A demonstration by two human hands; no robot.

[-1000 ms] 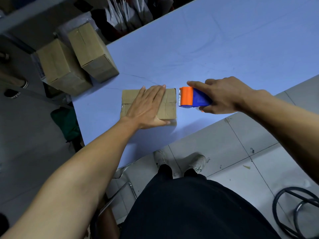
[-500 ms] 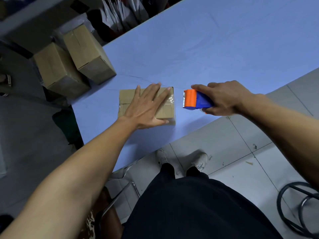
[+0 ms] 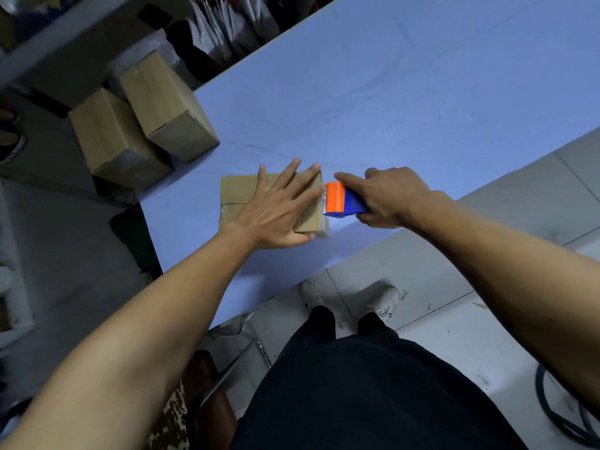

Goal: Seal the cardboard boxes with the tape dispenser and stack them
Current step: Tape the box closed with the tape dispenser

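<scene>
Since the earlier frames, the tape dispenser has been brought back against the right edge of the cardboard box, closing the gap that was seen half a second ago. The left hand has been kept flat on the box lid throughout.

The box is laid flat on the pale blue tabletop, near the tabletop's front edge. It is pressed down by the left hand, whose fingers are held straight and spread across the lid toward the box's far right corner, with the thumb laid along the near edge. A seam is visible on the uncovered left part of the lid.

The dispenser, orange at its front and blue behind, is gripped by the right hand just to the right of the box. The fingers are curled round the blue body, and the index finger is stretched along the top toward the orange end, which is touching or almost touching the box's right edge.

Beyond the box, at the tabletop's far left corner, two closed cardboard boxes are set side by side and tilted. Below the tabletop, tiled floor is seen near the person's shoes.
</scene>
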